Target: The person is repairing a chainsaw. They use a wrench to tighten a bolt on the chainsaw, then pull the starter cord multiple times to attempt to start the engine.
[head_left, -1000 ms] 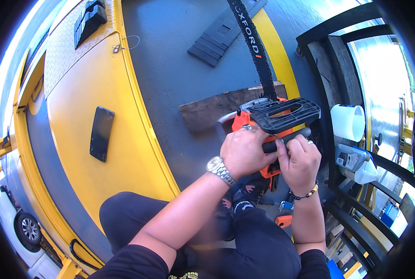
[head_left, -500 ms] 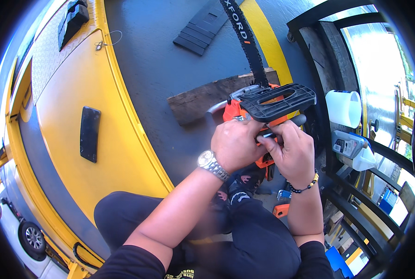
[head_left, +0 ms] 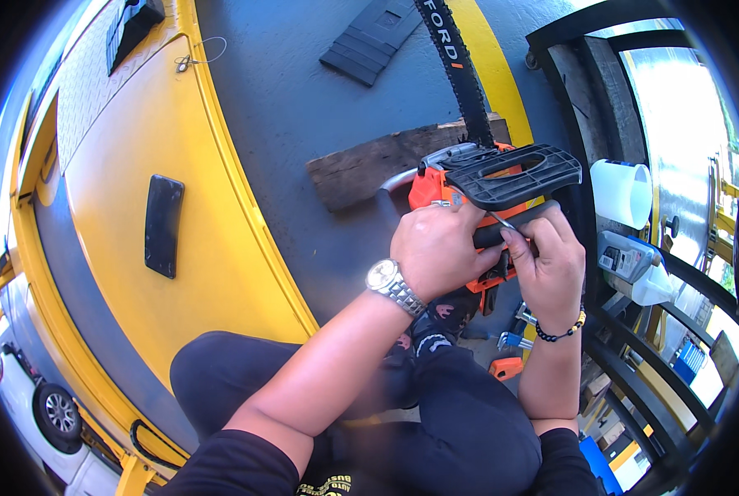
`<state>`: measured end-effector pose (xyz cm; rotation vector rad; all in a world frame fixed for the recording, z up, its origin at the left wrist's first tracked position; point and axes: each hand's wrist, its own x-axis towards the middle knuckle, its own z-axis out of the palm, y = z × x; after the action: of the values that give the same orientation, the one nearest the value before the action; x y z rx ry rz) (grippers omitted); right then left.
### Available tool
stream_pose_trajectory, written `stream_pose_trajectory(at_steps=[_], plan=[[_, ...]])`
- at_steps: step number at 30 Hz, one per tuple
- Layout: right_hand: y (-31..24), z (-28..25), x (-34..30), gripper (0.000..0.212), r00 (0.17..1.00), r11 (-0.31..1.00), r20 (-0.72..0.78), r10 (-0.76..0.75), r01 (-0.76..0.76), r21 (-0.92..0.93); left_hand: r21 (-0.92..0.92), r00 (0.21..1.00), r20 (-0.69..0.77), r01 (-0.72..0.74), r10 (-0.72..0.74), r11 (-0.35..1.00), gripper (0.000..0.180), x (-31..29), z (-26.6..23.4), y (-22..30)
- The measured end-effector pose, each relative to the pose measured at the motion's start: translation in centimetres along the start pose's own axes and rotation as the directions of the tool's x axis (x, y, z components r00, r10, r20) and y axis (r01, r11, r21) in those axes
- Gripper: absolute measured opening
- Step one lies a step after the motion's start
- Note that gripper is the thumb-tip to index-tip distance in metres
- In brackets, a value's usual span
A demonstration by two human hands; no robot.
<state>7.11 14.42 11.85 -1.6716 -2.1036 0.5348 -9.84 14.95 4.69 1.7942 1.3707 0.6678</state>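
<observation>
An orange chainsaw (head_left: 426,189) lies ahead of me, its dark guide bar and chain pointing away. Its broad black hand guard (head_left: 543,178) faces up. My left hand (head_left: 440,250), with a watch on the wrist, is closed against the saw behind the guard; its fingertips are partly hidden. A thin metal rod (head_left: 502,221) slants beneath the guard, pinched between thumb and fingers of my right hand (head_left: 547,260). The rod's far end is hidden near my left fingers. My right hand is beside the black handle, under the guard's right end.
A wooden block (head_left: 353,175) lies by the saw. Blue-handled tools (head_left: 514,341) and an orange part (head_left: 506,368) lie near my right forearm. A yellow platform (head_left: 212,223) runs along the left. At right, a black frame holds a white container (head_left: 621,194) and a grey jug (head_left: 621,256).
My right hand has drawn a little away from the left, and more of the metal rod shows between them. The saw and both hands sit slightly farther right in view.
</observation>
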Motion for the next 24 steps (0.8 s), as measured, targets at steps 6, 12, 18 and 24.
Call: stream_pose_trajectory(at_steps=[6,12,18,24], plan=[[-1.9,1.1,-0.9,0.011,0.987,0.988,0.063,0.150,-0.151,0.013,0.001,1.000,-0.025,0.001,-0.001,1.000,0.037,0.0,0.3,0.0],[-0.6,-1.1,0.5,0.034,0.968,0.990,0.209,-0.141,0.136,0.038,-0.016,1.000,-0.014,-0.006,0.006,1.000,0.042,0.0,0.0,0.0],[1.2,0.3,0.4,0.037,0.961,0.970,0.133,-0.241,0.241,0.010,-0.022,1.000,0.021,-0.011,0.012,1.000,0.050,0.1,0.1,0.0],[1.0,-0.5,0.7,0.035,0.969,0.970,0.157,-0.188,0.158,0.184,-0.012,1.000,0.004,-0.003,0.003,1.000,0.038,0.1,-0.1,-0.1]])
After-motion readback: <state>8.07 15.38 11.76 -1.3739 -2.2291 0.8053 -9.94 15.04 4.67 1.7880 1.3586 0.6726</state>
